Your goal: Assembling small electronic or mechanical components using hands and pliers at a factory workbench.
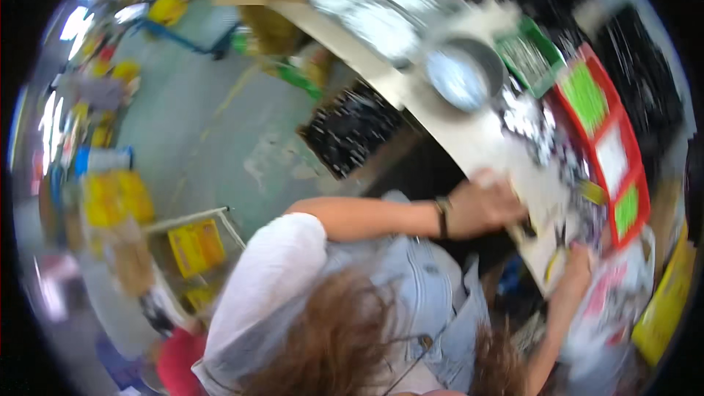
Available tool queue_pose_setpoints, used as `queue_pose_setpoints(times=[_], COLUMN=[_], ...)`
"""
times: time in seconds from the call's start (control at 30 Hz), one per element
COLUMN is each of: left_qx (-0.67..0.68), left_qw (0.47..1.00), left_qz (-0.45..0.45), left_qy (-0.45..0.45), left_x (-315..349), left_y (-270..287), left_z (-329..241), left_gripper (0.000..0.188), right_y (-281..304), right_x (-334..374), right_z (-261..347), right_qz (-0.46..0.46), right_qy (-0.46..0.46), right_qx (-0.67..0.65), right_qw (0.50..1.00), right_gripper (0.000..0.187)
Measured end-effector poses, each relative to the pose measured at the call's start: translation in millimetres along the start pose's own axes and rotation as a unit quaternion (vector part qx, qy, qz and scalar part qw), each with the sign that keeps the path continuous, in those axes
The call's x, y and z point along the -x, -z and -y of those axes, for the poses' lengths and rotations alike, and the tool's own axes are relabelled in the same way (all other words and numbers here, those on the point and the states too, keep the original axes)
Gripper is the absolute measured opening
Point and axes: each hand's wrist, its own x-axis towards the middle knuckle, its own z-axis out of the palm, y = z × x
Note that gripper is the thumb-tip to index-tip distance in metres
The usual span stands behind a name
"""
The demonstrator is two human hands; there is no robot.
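Note:
My left hand [484, 207], with a dark band at the wrist, is over the near edge of the pale worktable [458, 132]. Its fingers are curled, and blur hides what they may hold. A small dark piece [526, 228] shows just beside the fingertips. To the right, my right hand [578, 270] is closed round what looks like yellow-handled pliers [555, 264], their dark jaws pointing away from me. Beyond both hands lies a smeared heap of small shiny parts [539, 132] on the tabletop.
A red tray [592, 139] with green and white contents lines the right side. Further back are a green bin [529, 57] of small metal pieces, a round metal pan [490, 66] and shiny wrapped packs [374, 18]. A box of black parts [352, 128] stands below the table's left edge.

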Motion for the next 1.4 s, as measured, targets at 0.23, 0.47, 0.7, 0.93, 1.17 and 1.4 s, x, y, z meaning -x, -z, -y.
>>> queue_pose_setpoints(times=[0.23,0.47,0.7,0.93,1.17,1.4], left_qx=[0.171,0.246,0.513,0.522,0.5,0.537], left_qw=[0.969,0.945,0.841,0.802,0.829,0.817], left_qz=[0.048,0.076,-0.098,-0.255,-0.233,-0.199], left_qy=[-0.172,-0.203,0.142,0.142,0.087,0.067], left_x=[-44,-72,-70,-34,-48,-60], left_y=[-27,-43,45,31,9,8], left_z=[-6,-15,12,29,43,47], left_gripper=[0.039,0.013,0.012,0.056,0.049,0.047], right_y=[19,7,-6,-39,-38,-3], right_x=[-172,-159,11,16,-1,-1], right_z=[-11,-12,16,5,-12,21], right_qz=[-0.185,-0.241,0.045,-0.002,-0.07,-0.053], right_qy=[0.12,0.288,0.05,-0.017,0.015,-0.076], right_qx=[0.407,0.411,0.239,0.177,0.177,-0.656], right_qw=[0.886,0.831,0.969,0.984,0.982,0.749], right_gripper=[0.036,0.04,0.04,0.046,0.042,0.026])
